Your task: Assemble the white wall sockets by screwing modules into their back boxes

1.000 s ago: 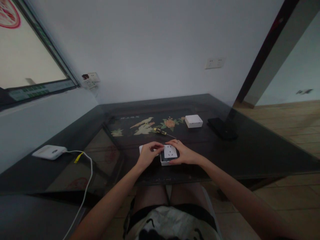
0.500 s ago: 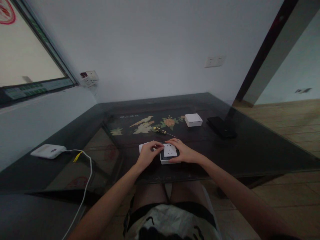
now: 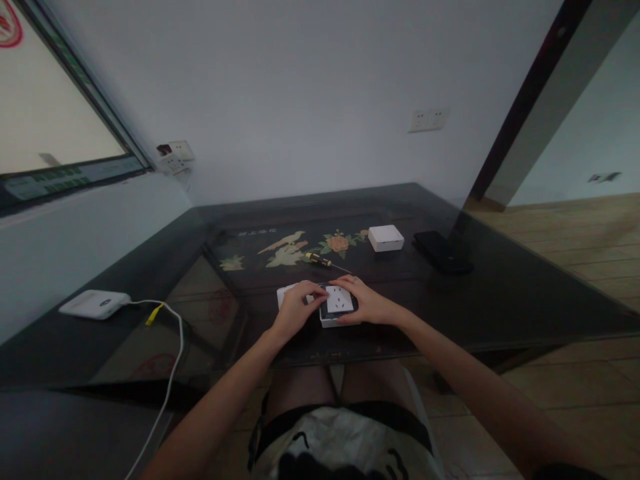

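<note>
A white socket panel [image 3: 339, 300] with a dark surround sits in a white box near the table's front edge. My right hand [image 3: 364, 301] is wrapped round the box's right side, thumb at the front and fingers at the back. At the socket's left edge, my left hand [image 3: 301, 307] has thumb and fingers pinched together; whether something small is between them is hidden. Partly behind my left hand lies a white piece [image 3: 283, 293]. A screwdriver [image 3: 319, 259] with a black and yellow handle rests just beyond the hands.
Farther back on the dark table [image 3: 490, 303] are a white box [image 3: 385, 238] and a black case [image 3: 443, 253]. At the left lies a white device [image 3: 95, 304] with a white cable [image 3: 181, 347] hanging over the front edge. A wall stands behind.
</note>
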{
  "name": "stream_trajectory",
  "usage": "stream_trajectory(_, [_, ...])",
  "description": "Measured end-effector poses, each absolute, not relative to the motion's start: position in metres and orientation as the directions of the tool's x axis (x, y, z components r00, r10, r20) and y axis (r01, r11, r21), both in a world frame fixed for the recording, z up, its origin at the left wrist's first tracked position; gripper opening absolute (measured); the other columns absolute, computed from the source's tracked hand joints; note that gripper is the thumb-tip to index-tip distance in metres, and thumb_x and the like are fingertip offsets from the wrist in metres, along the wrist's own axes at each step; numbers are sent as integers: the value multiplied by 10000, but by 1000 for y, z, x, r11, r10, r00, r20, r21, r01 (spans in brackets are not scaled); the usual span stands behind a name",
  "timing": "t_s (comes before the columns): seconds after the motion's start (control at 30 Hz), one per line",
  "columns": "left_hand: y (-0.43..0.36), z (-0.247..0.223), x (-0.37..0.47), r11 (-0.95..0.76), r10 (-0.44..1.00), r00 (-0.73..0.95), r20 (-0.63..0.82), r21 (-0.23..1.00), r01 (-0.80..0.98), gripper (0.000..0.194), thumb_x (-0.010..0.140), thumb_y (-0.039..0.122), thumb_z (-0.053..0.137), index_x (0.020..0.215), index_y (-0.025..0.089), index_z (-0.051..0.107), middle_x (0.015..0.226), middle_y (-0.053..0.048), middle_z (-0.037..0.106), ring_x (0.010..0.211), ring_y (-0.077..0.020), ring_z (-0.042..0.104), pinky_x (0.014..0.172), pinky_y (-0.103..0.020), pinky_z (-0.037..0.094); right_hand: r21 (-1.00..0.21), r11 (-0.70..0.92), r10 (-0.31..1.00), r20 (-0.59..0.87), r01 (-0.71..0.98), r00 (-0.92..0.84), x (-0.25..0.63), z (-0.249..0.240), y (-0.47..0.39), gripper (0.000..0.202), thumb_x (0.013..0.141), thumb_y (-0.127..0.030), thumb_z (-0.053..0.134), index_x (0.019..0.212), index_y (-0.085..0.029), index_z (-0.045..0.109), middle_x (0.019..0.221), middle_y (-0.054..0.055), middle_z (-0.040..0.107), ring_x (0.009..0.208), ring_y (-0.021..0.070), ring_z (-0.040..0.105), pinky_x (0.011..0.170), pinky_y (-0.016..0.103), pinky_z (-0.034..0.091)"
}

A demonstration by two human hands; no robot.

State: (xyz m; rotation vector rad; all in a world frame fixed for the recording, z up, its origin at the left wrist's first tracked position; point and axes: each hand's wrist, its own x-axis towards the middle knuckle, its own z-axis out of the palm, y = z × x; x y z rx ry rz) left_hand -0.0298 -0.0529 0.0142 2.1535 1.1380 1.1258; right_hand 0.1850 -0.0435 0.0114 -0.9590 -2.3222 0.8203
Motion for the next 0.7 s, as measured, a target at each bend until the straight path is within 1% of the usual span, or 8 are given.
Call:
stream_trajectory(0.2, [-55,15,-30,-570,821,356,446,661,487,89,797,225,636,830,211,717,861,-49,678,854,-184,612,807,-301,468,-674,586,746,231,449,-625,186,9,-43,795,646,-389,772,1333,-172,435,1274,136,445,1217,274,402,1061,456,319])
stream_trajectory(0.37, [-57,16,-30,-576,817,368,444,659,484,98,810,197,621,837,200,715,875,-47,690,850,-175,617,820,-301,467,-668,592,742,231,452,-630,186,6,-41,823,636,-411,778,1335,-153,430,1270,143,436,1220,275,401,1065,462,316])
stream_trajectory(0.5, [-58,17,-29,-568,822,354,446,680,463,65,790,183,643,817,189,702,835,-39,684,793,-161,605,768,-282,474,-665,597,739,238,448,-631,186,6,-41,823,635,-420,778,1337,-168,431,1263,136,439,1214,275,401,1060,467,322])
stream_trajectory(0.6, [-57,16,-28,-543,840,327,434,698,467,49,777,190,653,796,185,698,818,-38,666,749,-151,586,704,-262,473,-669,599,735,241,440,-634,186,6,-41,825,636,-424,776,1336,-154,433,1259,142,445,1205,278,406,1056,463,325])
stream_trajectory(0.7, [-56,15,-28,-519,855,302,422,710,476,44,773,202,656,785,185,694,810,-35,658,740,-147,582,676,-250,471,-669,601,734,244,438,-634,186,6,-41,823,639,-432,772,1336,-155,433,1262,142,445,1206,279,405,1055,464,325])
